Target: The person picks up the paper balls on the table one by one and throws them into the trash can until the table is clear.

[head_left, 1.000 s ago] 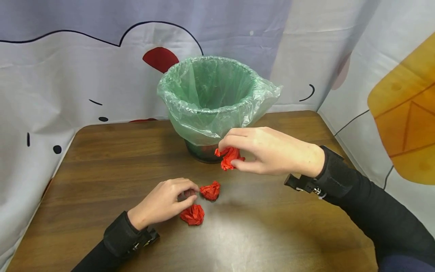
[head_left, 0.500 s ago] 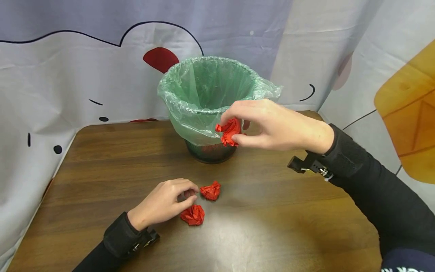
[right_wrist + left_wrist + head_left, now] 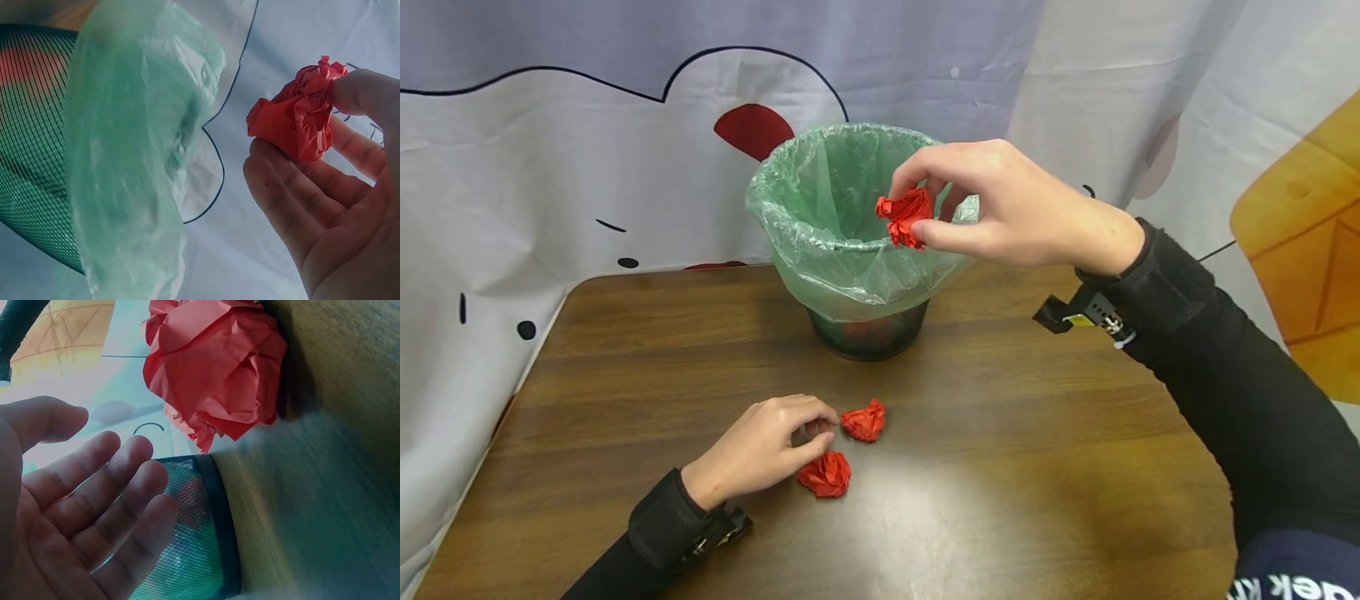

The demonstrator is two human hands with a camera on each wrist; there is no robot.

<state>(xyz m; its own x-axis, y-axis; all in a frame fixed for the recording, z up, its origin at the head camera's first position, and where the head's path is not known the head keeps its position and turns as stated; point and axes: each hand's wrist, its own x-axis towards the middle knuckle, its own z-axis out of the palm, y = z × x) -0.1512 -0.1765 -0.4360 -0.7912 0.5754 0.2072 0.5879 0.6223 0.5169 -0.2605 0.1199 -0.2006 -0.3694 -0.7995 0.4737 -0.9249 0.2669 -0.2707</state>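
My right hand (image 3: 992, 196) pinches a crumpled red paper ball (image 3: 906, 217) between thumb and fingers. In the head view it overlaps the near right rim of a mesh wastebasket (image 3: 868, 333) lined with a green plastic bag (image 3: 820, 262). The right wrist view shows the same paper ball (image 3: 300, 115) held beside the bag's folded-over edge (image 3: 137, 156). My left hand (image 3: 767, 442) is low over the table, fingers loosely bent and holding nothing. Two more red paper balls lie by its fingertips, one farther off (image 3: 865, 421) and one nearer (image 3: 825, 475), partly behind the thumb.
The wastebasket stands at the back of a brown wooden table (image 3: 647, 333), close to a printed curtain (image 3: 625, 183). Red shows through the basket's mesh (image 3: 31, 69) low down. Curtain cloth also runs along the right side.
My right hand has risen from in front of the wastebasket's base to rim height, carrying the paper ball up with it. The left hand and the two balls on the table stay put.
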